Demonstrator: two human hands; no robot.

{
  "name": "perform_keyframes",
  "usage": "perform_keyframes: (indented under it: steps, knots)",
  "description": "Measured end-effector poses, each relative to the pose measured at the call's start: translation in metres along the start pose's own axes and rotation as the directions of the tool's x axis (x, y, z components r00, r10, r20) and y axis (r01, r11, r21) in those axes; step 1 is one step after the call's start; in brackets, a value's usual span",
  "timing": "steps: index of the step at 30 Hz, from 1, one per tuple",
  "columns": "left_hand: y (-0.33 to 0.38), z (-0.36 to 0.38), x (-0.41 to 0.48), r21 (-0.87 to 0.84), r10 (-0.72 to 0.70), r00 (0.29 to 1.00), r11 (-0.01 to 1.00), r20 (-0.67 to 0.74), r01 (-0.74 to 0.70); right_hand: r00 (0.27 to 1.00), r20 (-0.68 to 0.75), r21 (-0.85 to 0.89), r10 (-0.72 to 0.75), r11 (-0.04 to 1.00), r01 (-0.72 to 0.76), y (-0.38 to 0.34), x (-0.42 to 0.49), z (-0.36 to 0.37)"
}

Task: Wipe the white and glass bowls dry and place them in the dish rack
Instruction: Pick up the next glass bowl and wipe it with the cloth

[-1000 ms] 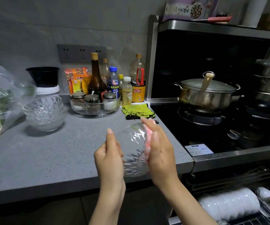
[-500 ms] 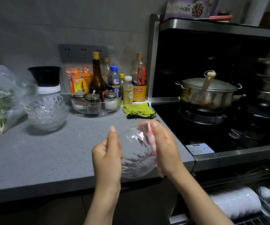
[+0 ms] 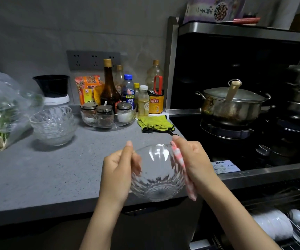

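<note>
Over the desk's [image 3: 46,177] front edge the glass bowl [image 3: 157,177] had rolled from edge-on to mouth-up, left hand [image 3: 118,170] gripping its 9 o'clock rim, right hand [image 3: 194,159] pinching a pink cloth [image 3: 180,159] onto its 3 o'clock rim, so drying seemingly continued.

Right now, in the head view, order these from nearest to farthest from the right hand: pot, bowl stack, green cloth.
1. Green cloth, on the counter just behind the right hand.
2. Pot, back right on the stove.
3. Bowl stack, far left on the counter.
</note>
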State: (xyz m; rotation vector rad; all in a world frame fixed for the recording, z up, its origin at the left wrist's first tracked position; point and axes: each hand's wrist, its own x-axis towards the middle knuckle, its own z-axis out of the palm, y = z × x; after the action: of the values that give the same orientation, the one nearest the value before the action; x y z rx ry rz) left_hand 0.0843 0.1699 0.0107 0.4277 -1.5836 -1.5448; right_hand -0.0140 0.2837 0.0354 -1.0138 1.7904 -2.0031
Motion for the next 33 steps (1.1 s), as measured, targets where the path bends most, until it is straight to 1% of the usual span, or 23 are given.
perform_keyframes:
  steps: [3,5,7,9,10,11,12,14,15,17,19,20,21,22,23,25,26,27,28,29,30,32,33]
  knots:
    - [0.014,0.004,0.004,0.175,0.096,0.972,0.975,0.213,-0.135,0.998,0.066,-0.021,-0.024,0.999,0.025,-0.004,-0.001,0.005]
    - [0.021,0.007,0.005,0.22,0.16,0.958,0.952,0.239,-0.214,0.996,0.062,-0.026,-0.057,0.998,0.059,-0.008,-0.002,0.008]
    - [0.023,0.01,0.004,0.176,0.205,0.956,0.954,0.209,-0.243,0.994,0.04,0.003,-0.105,0.994,0.105,-0.008,-0.002,0.011]
    - [0.018,0.01,0.003,0.11,0.188,0.97,0.972,0.155,-0.206,0.986,0.007,0.022,-0.168,0.986,0.168,-0.003,-0.002,0.013]
    - [0.011,0.009,0.003,0.068,0.145,0.981,0.986,0.128,-0.155,0.981,-0.007,-0.003,-0.196,0.981,0.196,0.002,-0.001,0.014]
    - [0.003,0.007,0.004,0.015,0.088,0.99,0.996,0.106,-0.09,0.976,-0.015,-0.066,-0.217,0.974,0.216,0.009,-0.001,0.014]
    - [-0.004,0.006,0.004,-0.035,0.021,0.997,0.999,0.08,-0.018,0.972,-0.018,-0.173,-0.236,0.958,0.229,0.017,0.0,0.015]
    - [-0.011,0.007,0.002,-0.139,-0.094,0.996,0.986,-0.005,0.092,0.95,-0.027,-0.382,-0.31,0.882,0.277,0.031,-0.005,0.016]
    - [-0.012,0.01,-0.001,-0.179,-0.12,0.99,0.978,-0.072,0.106,0.931,-0.011,-0.459,-0.366,0.829,0.32,0.035,-0.009,0.019]
    - [-0.013,0.019,-0.006,-0.201,-0.156,0.965,0.973,-0.209,0.113,0.888,0.06,-0.615,-0.457,0.683,0.393,0.039,-0.017,0.028]
    - [-0.015,0.026,-0.01,-0.201,-0.172,0.954,0.972,-0.246,0.123,0.848,0.096,-0.728,-0.521,0.544,0.416,0.041,-0.021,0.036]
    - [-0.014,0.029,-0.013,-0.203,-0.177,0.953,0.971,-0.247,0.128,0.83,0.097,-0.752,-0.549,0.506,0.423,0.042,-0.02,0.037]
    - [-0.014,0.03,-0.014,-0.199,-0.179,0.951,0.971,-0.252,0.13,0.822,0.085,-0.751,-0.563,0.506,0.424,0.041,-0.017,0.035]
    - [-0.014,0.03,-0.015,-0.193,-0.186,0.948,0.971,-0.258,0.138,0.83,0.057,-0.72,-0.554,0.554,0.419,0.04,-0.014,0.033]
    - [-0.014,0.029,-0.016,-0.193,-0.189,0.947,0.971,-0.259,0.141,0.854,0.018,-0.647,-0.52,0.645,0.406,0.04,-0.011,0.03]
    - [-0.016,0.025,-0.017,-0.238,-0.206,0.95,0.96,-0.236,0.149,0.921,-0.062,-0.372,-0.386,0.865,0.337,0.042,-0.006,0.025]
    - [-0.017,0.023,-0.017,-0.275,-0.218,0.951,0.949,-0.218,0.154,0.947,-0.086,-0.229,-0.31,0.931,0.284,0.044,-0.004,0.023]
    - [-0.018,0.022,-0.017,-0.302,-0.223,0.953,0.941,-0.206,0.155,0.96,-0.106,-0.157,-0.26,0.957,0.242,0.047,-0.004,0.023]
    - [-0.018,0.021,-0.016,-0.305,-0.221,0.952,0.94,-0.211,0.151,0.962,-0.107,-0.153,-0.25,0.96,0.232,0.049,-0.005,0.024]
    - [-0.017,0.02,-0.016,-0.292,-0.213,0.948,0.946,-0.238,0.139,0.956,-0.105,-0.206,-0.274,0.946,0.249,0.049,-0.008,0.026]
    - [-0.015,0.02,-0.015,-0.274,-0.196,0.943,0.954,-0.268,0.121,0.942,-0.1,-0.299,-0.321,0.912,0.28,0.048,-0.011,0.029]
    - [-0.011,0.022,-0.015,-0.22,-0.152,0.948,0.971,-0.281,0.091,0.891,-0.048,-0.522,-0.451,0.772,0.363,0.044,-0.014,0.035]
    - [-0.01,0.023,-0.015,-0.186,-0.129,0.954,0.979,-0.27,0.08,0.863,-0.014,-0.601,-0.504,0.694,0.395,0.042,-0.014,0.036]
